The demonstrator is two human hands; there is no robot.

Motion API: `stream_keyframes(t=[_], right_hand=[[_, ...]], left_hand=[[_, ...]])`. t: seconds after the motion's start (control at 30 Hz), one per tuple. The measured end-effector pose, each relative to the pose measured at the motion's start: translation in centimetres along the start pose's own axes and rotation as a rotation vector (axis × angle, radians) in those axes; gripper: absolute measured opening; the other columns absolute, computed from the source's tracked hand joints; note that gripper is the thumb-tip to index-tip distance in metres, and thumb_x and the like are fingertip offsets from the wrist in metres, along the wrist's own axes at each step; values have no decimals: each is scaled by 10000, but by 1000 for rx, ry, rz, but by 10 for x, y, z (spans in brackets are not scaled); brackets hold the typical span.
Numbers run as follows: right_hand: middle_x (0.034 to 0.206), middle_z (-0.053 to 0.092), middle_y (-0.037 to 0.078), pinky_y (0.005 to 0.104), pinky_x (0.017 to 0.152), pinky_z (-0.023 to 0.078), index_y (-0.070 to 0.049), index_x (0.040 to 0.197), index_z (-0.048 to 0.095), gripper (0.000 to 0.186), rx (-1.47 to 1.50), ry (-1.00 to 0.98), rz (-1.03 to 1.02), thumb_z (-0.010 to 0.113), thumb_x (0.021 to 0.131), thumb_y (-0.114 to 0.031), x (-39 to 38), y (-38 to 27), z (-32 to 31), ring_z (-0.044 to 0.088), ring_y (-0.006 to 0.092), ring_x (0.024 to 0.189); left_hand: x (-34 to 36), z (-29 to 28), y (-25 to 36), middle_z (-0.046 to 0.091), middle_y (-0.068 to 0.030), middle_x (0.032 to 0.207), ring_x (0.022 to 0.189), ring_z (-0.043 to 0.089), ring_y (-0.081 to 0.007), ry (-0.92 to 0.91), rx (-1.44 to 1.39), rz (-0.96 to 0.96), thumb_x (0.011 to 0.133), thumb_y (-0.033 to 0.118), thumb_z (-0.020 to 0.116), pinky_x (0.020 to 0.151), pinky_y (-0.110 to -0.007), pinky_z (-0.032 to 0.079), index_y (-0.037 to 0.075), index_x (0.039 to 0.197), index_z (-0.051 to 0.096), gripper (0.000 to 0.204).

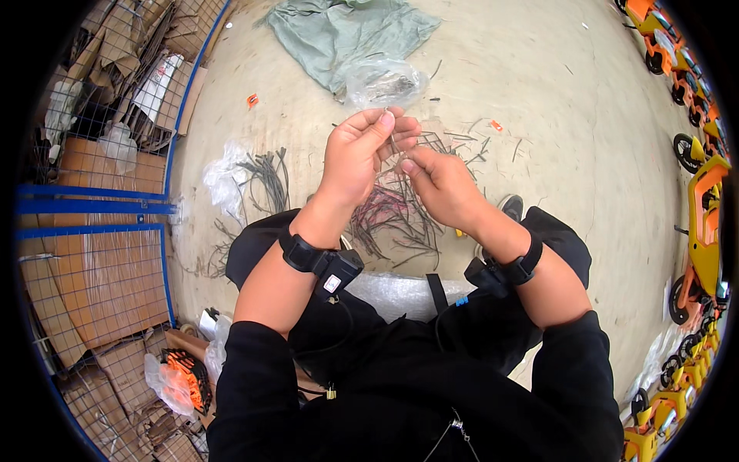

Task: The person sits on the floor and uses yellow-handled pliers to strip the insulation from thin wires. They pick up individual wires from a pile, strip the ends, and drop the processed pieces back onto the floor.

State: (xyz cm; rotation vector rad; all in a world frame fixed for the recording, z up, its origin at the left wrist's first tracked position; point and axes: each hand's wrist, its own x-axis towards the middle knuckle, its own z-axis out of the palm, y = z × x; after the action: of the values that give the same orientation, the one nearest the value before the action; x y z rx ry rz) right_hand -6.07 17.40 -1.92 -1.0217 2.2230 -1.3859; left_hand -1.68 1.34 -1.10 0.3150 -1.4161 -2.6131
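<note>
Both hands are raised in front of me over the floor, with a thin dark cable-like strand (393, 142) running between them. My left hand (358, 148) pinches its upper end between thumb and forefinger, the other fingers loosely curled. Lower and to the right, my right hand (443, 181) closes thumb and forefinger on the strand's lower part. The strand is too thin to tell its exact kind. Below the hands lies a loose heap of short dark strands (392, 223), some reddish among them. A neater bundle of similar strands (268, 181) rests at the left.
A grey-green woven sheet (346, 35) and a clear plastic bag (385, 83) lie beyond my hands. White plastic film (225, 181) is by the bundle. A blue-framed mesh cage (100, 269) with cardboard stands left; yellow and orange wheeled frames (704, 223) line the right.
</note>
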Motion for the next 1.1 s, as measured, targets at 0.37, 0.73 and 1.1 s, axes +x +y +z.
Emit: stream_keyframes(t=[0.37,0.73,1.1], right_hand=[[724,616,216,506,633,461,-34,907,591,129,-71,2,-28,554,929,-156,0,6,0,595,441,716],[1261,551,179,365,758,500,-18,1376,454,518,-183,129,-244,615,937,-242,10,8,-61,615,252,919],[897,679,59,271,699,490,-22,1144,661,227,311,-109,15,561,976,-138,5,-15,-37,572,109,731]], left_hand=[[-1,-8,3,661,-96,873,815,652,-223,-33,-46,-12,982,144,532,744,-317,517,-27,1069,605,206],[-5,-17,19,551,-42,696,681,538,-177,-154,-154,-44,966,144,529,628,-272,423,-10,966,610,174],[-14,-4,18,540,-36,678,642,535,-170,-417,-96,-148,963,154,535,606,-279,427,4,965,614,169]])
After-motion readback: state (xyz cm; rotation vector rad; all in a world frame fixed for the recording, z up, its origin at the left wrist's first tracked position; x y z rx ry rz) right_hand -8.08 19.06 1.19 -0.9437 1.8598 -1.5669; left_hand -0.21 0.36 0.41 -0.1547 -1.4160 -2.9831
